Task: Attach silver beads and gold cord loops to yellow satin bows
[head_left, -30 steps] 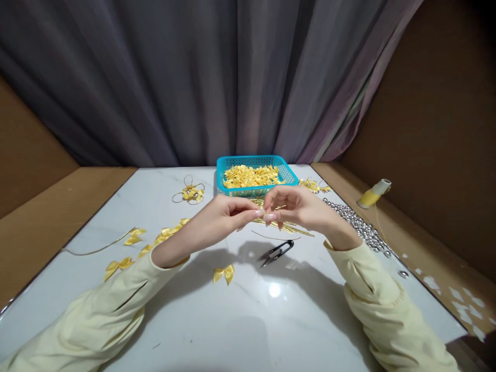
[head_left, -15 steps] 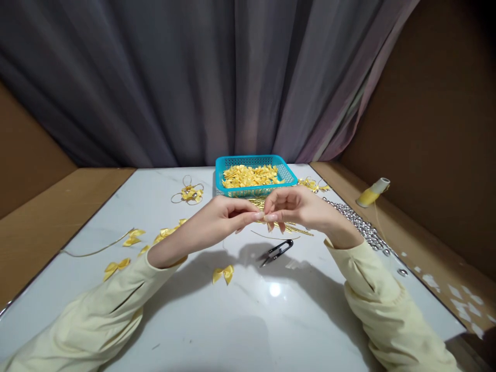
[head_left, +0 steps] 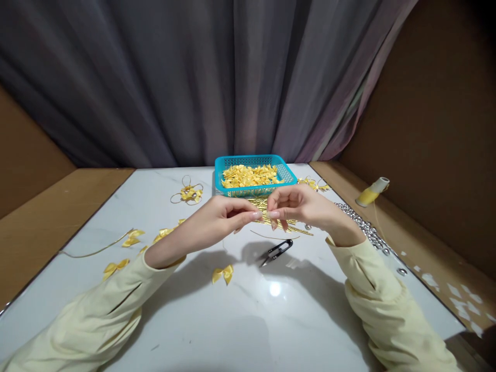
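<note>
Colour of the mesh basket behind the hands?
The mesh basket is turquoise-blue; it shows best in the head view.

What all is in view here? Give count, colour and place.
basket: one, blue, table's far edge
basket bows: many, yellow, inside it
loose bows: several, yellow, left, middle
looped pieces: count unclear, yellow, far left, far right
wires: many, gold, before basket
strands: at least two, brownish, left, middle
snips: one, black, middle
metal bits: many, silver, right
spool: one, white and yellow, far right
scraps: several, white, right
panels: several, brown, both sides
curtain: one, grey, behind
table: one, white, beneath
sleeves: two, pale yellow, both sides
left hand: one, bare, over table
right hand: one, bare, beside left
</note>
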The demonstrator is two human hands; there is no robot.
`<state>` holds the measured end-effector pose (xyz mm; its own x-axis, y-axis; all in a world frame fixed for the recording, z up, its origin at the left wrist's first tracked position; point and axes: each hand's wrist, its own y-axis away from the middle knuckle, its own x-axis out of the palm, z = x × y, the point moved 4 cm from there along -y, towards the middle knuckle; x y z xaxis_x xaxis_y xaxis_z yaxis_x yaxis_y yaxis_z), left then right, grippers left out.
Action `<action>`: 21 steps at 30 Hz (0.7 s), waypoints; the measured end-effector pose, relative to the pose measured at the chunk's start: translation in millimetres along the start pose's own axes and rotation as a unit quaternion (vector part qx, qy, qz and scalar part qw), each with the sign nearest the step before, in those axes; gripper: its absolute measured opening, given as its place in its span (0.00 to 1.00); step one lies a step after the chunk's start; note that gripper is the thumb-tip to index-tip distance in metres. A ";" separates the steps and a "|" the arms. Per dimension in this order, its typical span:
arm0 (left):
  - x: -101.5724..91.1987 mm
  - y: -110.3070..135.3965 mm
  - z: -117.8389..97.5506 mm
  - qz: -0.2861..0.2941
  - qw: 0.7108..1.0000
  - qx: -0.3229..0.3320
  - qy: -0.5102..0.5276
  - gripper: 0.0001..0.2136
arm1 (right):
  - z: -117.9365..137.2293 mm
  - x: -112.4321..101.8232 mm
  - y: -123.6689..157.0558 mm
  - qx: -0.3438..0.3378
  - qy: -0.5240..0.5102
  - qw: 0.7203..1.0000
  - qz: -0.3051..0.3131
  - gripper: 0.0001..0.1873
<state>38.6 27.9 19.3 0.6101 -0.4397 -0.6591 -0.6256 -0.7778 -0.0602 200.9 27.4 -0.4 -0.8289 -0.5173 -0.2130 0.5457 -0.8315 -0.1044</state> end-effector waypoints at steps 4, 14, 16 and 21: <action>0.2 0.2 1.0 0.003 1.000 -0.005 -0.005 0.14 | -0.6 -0.2 0.5 0.003 0.004 1.000 0.003 0.06; -2.9 1.4 -2.0 -0.010 1.000 -0.010 -0.020 0.14 | -1.9 -0.9 0.6 0.005 0.004 1.000 0.022 0.07; -2.9 1.4 -2.1 -0.009 1.000 -0.012 -0.019 0.15 | -1.5 -0.9 0.9 0.004 0.000 1.000 0.021 0.07; -2.4 0.8 -0.3 -0.005 1.000 -0.018 -0.011 0.14 | 2.2 -1.0 2.0 -0.007 -0.009 1.000 0.015 0.07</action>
<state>36.7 28.2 21.1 0.6056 -0.4222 -0.6745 -0.6009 -0.7983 -0.0398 202.6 25.8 1.8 -0.8138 -0.5458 -0.1996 0.5723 -0.8124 -0.1116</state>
